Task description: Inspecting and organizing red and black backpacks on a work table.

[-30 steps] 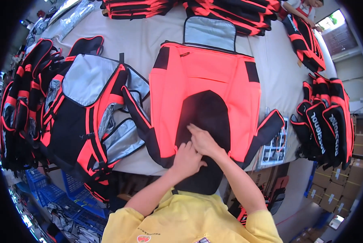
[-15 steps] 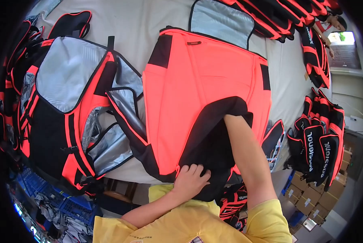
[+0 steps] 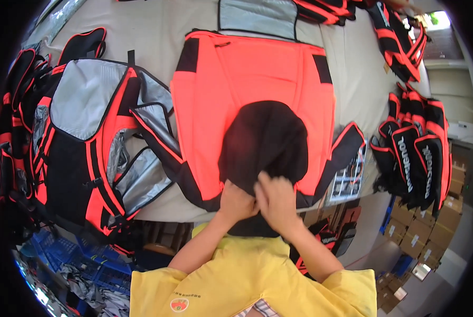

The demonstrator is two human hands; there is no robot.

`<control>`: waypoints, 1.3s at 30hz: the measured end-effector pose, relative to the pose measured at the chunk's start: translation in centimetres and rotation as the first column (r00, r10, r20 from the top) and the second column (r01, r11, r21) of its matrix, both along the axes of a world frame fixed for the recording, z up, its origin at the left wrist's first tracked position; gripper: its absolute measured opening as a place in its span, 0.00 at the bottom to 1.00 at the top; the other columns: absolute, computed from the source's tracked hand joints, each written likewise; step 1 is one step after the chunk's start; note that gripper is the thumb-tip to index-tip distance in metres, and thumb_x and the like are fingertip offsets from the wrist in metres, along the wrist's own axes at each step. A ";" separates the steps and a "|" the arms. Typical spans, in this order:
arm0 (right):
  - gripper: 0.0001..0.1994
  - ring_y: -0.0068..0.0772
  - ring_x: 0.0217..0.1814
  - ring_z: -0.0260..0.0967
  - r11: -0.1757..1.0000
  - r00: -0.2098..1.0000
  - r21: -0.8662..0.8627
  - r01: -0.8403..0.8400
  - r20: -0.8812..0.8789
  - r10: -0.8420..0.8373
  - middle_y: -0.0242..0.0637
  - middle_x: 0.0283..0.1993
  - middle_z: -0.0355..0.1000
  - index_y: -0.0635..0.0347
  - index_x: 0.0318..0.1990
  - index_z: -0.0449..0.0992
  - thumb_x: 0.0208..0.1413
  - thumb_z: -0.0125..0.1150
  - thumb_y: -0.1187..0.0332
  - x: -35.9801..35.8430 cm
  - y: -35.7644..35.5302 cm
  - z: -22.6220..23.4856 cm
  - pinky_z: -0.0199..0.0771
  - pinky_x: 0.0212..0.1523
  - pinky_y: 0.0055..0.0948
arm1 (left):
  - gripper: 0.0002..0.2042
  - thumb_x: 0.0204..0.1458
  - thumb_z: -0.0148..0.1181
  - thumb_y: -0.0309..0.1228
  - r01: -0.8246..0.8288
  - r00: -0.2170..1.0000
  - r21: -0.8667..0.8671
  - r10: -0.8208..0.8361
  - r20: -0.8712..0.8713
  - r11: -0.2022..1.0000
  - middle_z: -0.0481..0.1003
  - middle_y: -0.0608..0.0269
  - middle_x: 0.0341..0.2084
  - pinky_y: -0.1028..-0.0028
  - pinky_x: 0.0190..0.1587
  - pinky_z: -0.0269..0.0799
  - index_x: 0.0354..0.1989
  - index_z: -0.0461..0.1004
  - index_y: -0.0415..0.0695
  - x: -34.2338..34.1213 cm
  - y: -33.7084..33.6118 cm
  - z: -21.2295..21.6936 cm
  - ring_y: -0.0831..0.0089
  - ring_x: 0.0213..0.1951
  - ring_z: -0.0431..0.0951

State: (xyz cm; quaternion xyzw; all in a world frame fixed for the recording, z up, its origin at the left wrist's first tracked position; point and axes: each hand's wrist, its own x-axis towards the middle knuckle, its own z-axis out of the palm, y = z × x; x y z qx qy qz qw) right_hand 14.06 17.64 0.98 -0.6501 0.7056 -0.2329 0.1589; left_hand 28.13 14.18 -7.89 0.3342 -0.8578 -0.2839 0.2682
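In front of me lies a large neon-coral and black backpack (image 3: 268,63), with its silver-lined flap (image 3: 257,18) folded out at the far end. At its near end a rounded black fabric panel (image 3: 265,140) bulges up over the coral part. My left hand (image 3: 238,202) is closed on the near edge of this black panel. Right beside it, my right hand (image 3: 277,203) touches the same fabric with its fingers bent. Those fingers are slightly blurred, so their grip is unclear. Dark side pieces of the backpack spread out left and right.
Another black and coral backpack (image 3: 67,158) with silver lining lies on the table (image 3: 141,26) at left. More bags (image 3: 416,148) are stacked at right and at the far edge. Blue crates (image 3: 78,259) stand below left, cardboard boxes (image 3: 416,230) below right.
My right hand has come out from under the black panel and joined my left on its near edge. The panel now bulges upward. The backpack sits slightly farther away in view.
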 end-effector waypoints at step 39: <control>0.19 0.55 0.64 0.70 0.959 0.902 -0.023 -0.282 -0.348 0.256 0.56 0.58 0.74 0.61 0.53 0.82 0.55 0.61 0.64 -5.6 -11.3 -22.4 0.68 0.65 0.52 | 0.19 0.58 0.66 0.54 0.498 0.816 0.296 -0.556 0.159 0.815 0.74 0.61 0.28 0.66 0.36 0.75 0.32 0.80 0.49 1.2 -0.2 9.1 0.62 0.33 0.81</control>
